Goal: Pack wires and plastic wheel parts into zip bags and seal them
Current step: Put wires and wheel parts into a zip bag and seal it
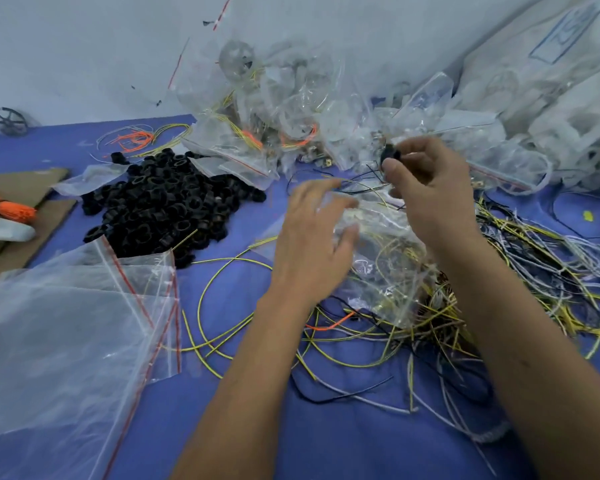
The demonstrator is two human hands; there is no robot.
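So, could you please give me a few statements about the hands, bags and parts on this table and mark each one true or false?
1. The right hand pinches a small black part. True.
2. The pile of black rings lies right of both hands. False: it lies to their left.
3. The left hand rests on a clear bag above loose wires. True.
4. The orange wire bundle lies inside that bag. False: it lies at the far left, on cardboard.
5. The table cover is green. False: it is blue.
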